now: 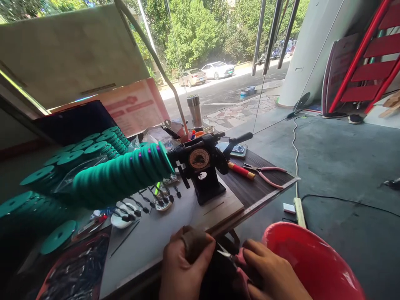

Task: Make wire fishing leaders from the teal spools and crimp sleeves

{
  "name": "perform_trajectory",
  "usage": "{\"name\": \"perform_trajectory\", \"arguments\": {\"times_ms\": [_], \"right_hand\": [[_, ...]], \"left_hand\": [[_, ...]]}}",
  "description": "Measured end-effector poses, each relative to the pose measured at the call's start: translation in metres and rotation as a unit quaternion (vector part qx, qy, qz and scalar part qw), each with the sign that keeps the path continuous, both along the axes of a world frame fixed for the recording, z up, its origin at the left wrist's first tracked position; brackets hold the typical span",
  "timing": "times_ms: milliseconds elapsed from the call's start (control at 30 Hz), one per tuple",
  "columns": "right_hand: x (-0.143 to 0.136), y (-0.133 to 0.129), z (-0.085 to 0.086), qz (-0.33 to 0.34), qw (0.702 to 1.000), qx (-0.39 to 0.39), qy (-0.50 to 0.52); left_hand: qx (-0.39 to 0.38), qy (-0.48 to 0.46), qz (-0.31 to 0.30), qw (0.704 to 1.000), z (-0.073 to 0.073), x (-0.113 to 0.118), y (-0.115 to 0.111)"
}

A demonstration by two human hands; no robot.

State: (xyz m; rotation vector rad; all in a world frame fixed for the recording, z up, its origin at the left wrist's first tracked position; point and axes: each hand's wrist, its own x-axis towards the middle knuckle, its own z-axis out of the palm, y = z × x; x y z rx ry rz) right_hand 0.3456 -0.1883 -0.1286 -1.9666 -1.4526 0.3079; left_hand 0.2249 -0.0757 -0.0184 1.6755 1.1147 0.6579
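Observation:
My left hand point(187, 262) is closed at the near edge of the table, thumb and forefinger pinched together. Whatever it grips is too dark and small to make out. Just to its right, my right hand point(268, 271) holds small pink-handled scissors point(240, 259), their bright tips pointing at the left thumb. Beyond the hands stands a black hand-cranked winding machine point(203, 179) with a round dial. A row of green spools point(121, 179) sits on its shaft, and several short dark leads with plugs point(145, 209) hang beneath.
Green spools point(58, 237) are stacked at the left. A white dish point(121, 221) and a thin rod point(125, 238) lie on the table. Pink-handled pliers point(268, 170) rest near the right corner. A red basin point(309, 258) is at the lower right; a cable point(295, 146) crosses the floor.

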Motion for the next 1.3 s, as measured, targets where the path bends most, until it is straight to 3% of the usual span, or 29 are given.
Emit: {"name": "perform_trajectory", "arguments": {"times_ms": [167, 333, 600, 700, 800, 900, 1033, 1133, 1300], "right_hand": [[-0.005, 0.005, 0.015, 0.045, 0.998, -0.032, 0.039], [-0.001, 0.007, 0.035, 0.078, 0.992, 0.088, -0.043], [-0.002, 0.013, 0.035, -0.014, 0.961, 0.193, -0.198], [-0.003, 0.015, 0.035, -0.028, 0.952, 0.223, -0.207], [-0.001, 0.014, 0.036, -0.003, 0.966, 0.208, -0.156], [0.001, 0.015, 0.045, 0.050, 0.986, 0.155, 0.022], [-0.003, 0.026, 0.065, 0.061, 0.957, 0.151, 0.240], [-0.010, 0.036, 0.072, 0.044, 0.949, 0.164, 0.266], [-0.017, 0.044, 0.068, 0.015, 0.946, 0.177, 0.271]], "left_hand": [[-0.080, -0.075, 0.016, 0.994, 0.011, -0.002, -0.007], [-0.095, -0.099, 0.016, 0.990, 0.011, -0.005, -0.007], [-0.107, -0.082, 0.003, 0.991, 0.007, -0.003, -0.008], [-0.103, -0.075, -0.012, 0.992, 0.006, -0.003, -0.007], [-0.081, -0.057, -0.048, 0.994, 0.005, -0.003, -0.005], [0.000, 0.020, -0.088, 0.996, 0.001, -0.003, -0.002], [0.129, 0.150, -0.122, 0.973, -0.006, -0.005, 0.002], [0.170, 0.183, -0.134, 0.959, -0.008, -0.004, 0.001], [0.194, 0.166, -0.114, 0.960, -0.008, 0.000, -0.003]]}}
